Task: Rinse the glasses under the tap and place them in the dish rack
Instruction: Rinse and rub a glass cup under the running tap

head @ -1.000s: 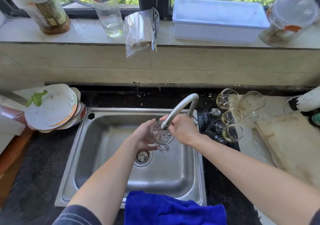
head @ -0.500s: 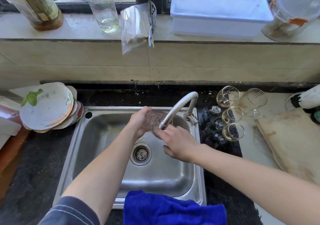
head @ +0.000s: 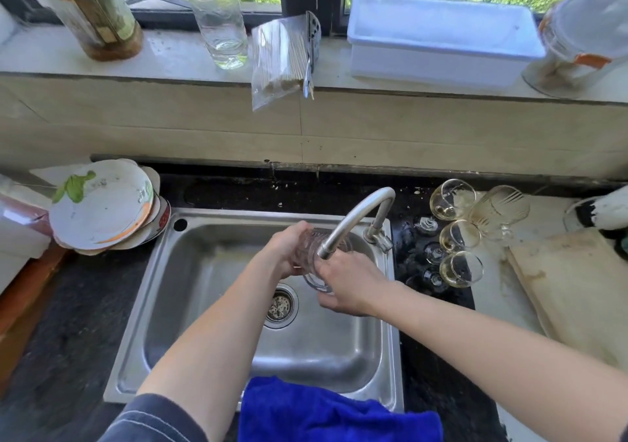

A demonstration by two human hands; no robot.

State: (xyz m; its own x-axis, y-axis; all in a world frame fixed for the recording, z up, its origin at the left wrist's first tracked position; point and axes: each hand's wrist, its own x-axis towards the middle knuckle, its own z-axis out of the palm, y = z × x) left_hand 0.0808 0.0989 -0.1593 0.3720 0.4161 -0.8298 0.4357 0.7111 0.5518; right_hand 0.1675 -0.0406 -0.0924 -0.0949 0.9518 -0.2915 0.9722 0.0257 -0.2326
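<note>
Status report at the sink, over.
Left hand grips ribbed glass under tap spout. Right hand holds its near end. Nothing in the way.

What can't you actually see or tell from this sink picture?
Head view only:
- Water from the tap: too faint to tell whether it runs.
- The ribbed glass: partly covered by the left hand and right hand.
- Dish rack: none in view.
- Brown bottle and clear bottle: tops cut off by the top edge.

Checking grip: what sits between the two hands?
A ribbed clear glass, held by left hand and right hand under the curved metal tap; head view.
</note>
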